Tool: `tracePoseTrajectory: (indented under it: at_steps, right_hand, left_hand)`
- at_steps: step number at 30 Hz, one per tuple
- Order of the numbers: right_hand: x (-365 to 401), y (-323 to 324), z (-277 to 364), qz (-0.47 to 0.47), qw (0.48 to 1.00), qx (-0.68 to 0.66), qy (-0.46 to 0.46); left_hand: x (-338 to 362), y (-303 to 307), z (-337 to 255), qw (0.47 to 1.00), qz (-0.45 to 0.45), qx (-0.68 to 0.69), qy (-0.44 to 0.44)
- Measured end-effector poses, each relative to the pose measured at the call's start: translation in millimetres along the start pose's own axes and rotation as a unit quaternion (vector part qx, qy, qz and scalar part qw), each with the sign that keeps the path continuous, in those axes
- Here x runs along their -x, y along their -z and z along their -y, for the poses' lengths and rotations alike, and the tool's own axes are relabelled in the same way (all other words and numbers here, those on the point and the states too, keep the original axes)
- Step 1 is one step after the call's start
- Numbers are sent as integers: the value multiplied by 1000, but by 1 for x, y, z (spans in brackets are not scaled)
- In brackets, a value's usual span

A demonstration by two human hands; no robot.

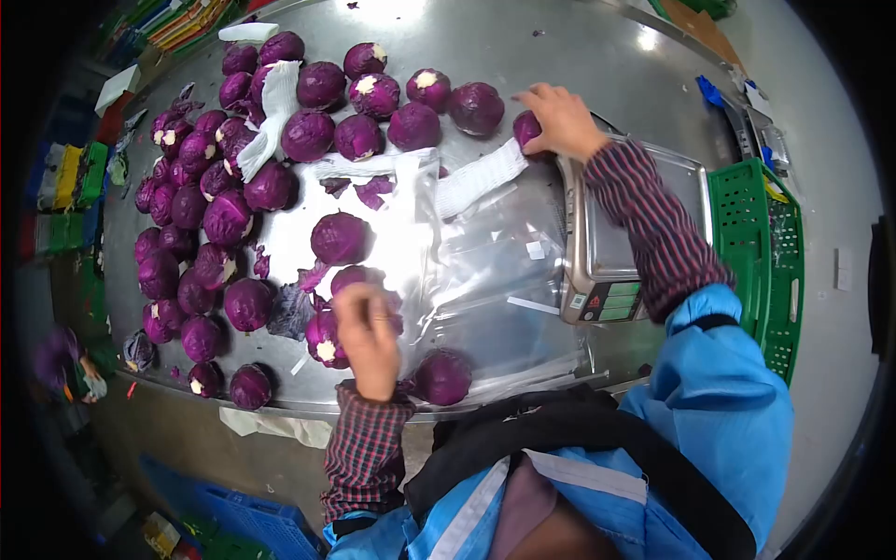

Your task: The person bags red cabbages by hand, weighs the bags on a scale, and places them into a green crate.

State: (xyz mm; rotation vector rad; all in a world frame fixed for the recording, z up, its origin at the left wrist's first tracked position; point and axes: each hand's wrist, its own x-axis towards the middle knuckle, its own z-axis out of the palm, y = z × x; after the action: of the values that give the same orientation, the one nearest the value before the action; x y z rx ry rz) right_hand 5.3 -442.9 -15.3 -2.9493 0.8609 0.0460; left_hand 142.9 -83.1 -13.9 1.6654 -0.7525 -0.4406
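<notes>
Many purple cabbages [229, 217] cover the left and upper part of the metal table [597, 56]. My right hand [560, 121] reaches to the upper middle, its fingers curled on a small purple cabbage [526, 127] beside the scale [644, 201]. A white mesh sleeve [481, 182] lies just below that cabbage. My left hand [369, 338], blurred, is over cabbages near the front edge; whether it grips one cannot be made out. Another white mesh sleeve [278, 107] rests across the upper-left cabbages. Clear plastic bags [495, 271] lie in the middle.
A green crate [784, 271] stands to the right of the scale. Stacked colourful crates [70, 187] are at the far left, and a blue crate [247, 518] is on the floor. Another person [65, 364] is at the left edge.
</notes>
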Motion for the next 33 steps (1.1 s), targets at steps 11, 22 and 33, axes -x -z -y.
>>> tracePoseTrajectory:
  at_steps: [11,22,33]
  right_hand:
    - [-36,-44,-47,-26,955,-287,-68]
    - [161,17,133,250,657,-711,-22]
    - [196,-53,146,202,358,-892,-189]
  left_hand:
    - [19,-43,-3,970,158,-183,-15]
    - [56,-53,-15,981,189,-48,3]
    - [134,-66,-5,949,-155,-218,-167]
